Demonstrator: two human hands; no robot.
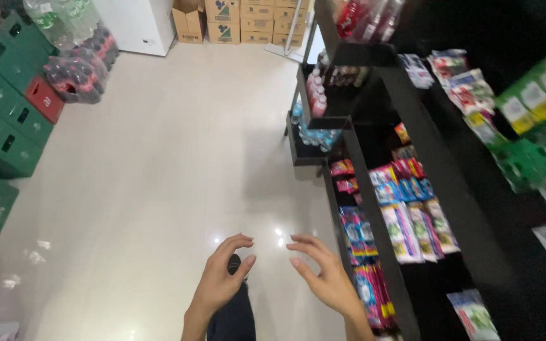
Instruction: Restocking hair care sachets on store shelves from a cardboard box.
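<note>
My left hand [224, 275] is raised over the shiny pale floor [159, 164], fingers curled and apart, holding nothing. My right hand [321, 271] hovers beside it, fingers spread and curved, also empty. It is close to the left edge of a black shelf unit [424, 183]. The shelves hold rows of colourful snack packets [406, 221] in pink, blue and white. Below my hands a dark trouser leg and shoe tip show.
Green crates [4, 120] and a red crate [44, 98] are stacked along the left wall, with shrink-wrapped bottle packs [80, 69] behind them. Cardboard boxes [241, 22] and a white freezer [137, 25] stand at the back. Bottled drinks [317, 95] fill the shelf end.
</note>
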